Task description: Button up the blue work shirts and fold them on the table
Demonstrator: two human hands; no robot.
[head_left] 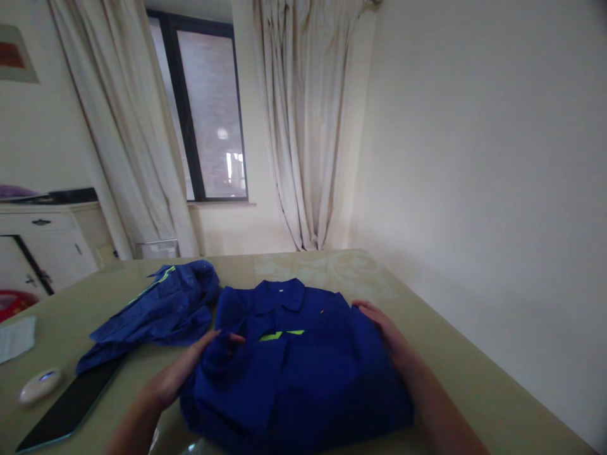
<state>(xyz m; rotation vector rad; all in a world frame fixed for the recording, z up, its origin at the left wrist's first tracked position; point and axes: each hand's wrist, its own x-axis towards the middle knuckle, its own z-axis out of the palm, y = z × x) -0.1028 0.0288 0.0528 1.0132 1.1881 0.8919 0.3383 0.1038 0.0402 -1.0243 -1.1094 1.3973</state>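
A blue work jacket with a pointed collar and short yellow-green strips on its chest lies in front of me, its lower part partly folded up and bulging. My left hand is closed on a bunched bit of the jacket at its left side, thumb and finger around the cloth. At the jacket's right edge, my right hand grips the fabric from outside; some of its fingers are hidden by the cloth. Just left of the jacket lies a second crumpled blue garment with a yellow-green stripe.
The pale green tabletop runs along a bare wall at right. To the left lie a dark flat tablet-like slab, a white mouse-shaped object and a paper. Beyond the table hang curtains beside a window.
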